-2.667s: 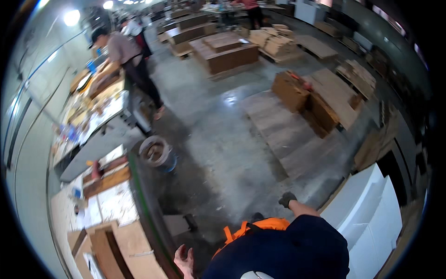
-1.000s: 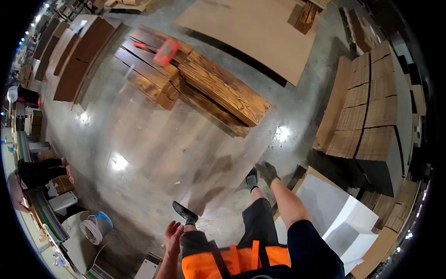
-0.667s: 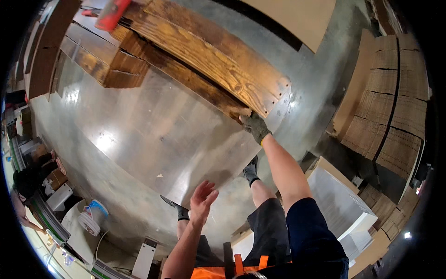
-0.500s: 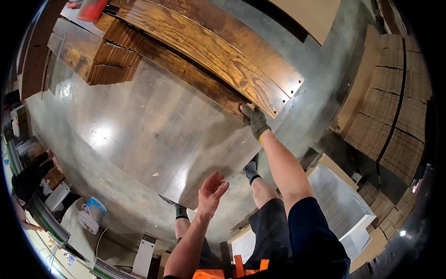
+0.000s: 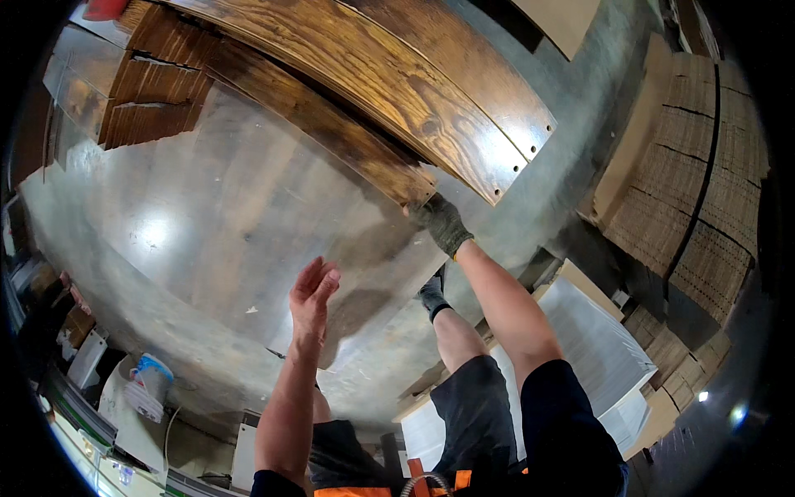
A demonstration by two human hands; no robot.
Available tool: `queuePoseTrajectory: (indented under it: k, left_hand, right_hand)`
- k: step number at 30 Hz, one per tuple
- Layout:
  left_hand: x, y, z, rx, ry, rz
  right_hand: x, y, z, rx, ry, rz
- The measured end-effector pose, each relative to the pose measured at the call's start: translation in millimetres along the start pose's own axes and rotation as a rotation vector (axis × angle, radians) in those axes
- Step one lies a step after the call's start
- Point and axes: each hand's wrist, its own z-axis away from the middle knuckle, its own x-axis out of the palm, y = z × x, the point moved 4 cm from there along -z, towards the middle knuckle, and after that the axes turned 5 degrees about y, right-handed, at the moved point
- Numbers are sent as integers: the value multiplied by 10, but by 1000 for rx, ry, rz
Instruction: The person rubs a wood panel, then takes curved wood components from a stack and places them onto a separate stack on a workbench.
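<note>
The person leans over a stack of dark wooden panels (image 5: pixel 273 91) that lies on the concrete floor (image 5: pixel 207 248). The right hand (image 5: pixel 439 222), in a grey work glove, reaches forward at full arm's length and grips the near corner of a lower panel in the stack, its fingers curled over the edge. Just above that corner lies the top panel (image 5: pixel 397 83), a long board with a strong grain and a row of small holes near its end.

The left hand (image 5: pixel 313 291) is bare. It is raised over the floor with the fingers straight and close together, palm turned inward, holding nothing and touching nothing. It is well short of the stack.

Below the arms one foot in a dark shoe (image 5: pixel 431 294) stands on the floor, close under the right forearm. To the right of the person lies a pile of white sheets (image 5: pixel 596 348), and beyond it stand stacks of brown cardboard (image 5: pixel 704 190). At the lower left edge a white bucket (image 5: pixel 149 385) with a blue rim sits on the floor. A red object (image 5: pixel 103 8) shows at the far end of the stack.
</note>
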Motion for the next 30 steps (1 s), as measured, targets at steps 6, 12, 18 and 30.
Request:
queuePoseTrajectory:
  k: [6,12,18,30]
  left_hand:
    - [232,-59,-104,-15,-38,40]
    - [633,-84,-331,5,-87,70]
    - [991,-84,-644,108,-160,89]
    - [900,-489,-920,54,-175,370]
  right_hand:
    - [-79,-331,85,-49,118,-219]
    - [-65,-375,89,-69,42,-335]
    - [88,-578,124,-226,-35,595]
    - [652,-686,28,-307,-129,405]
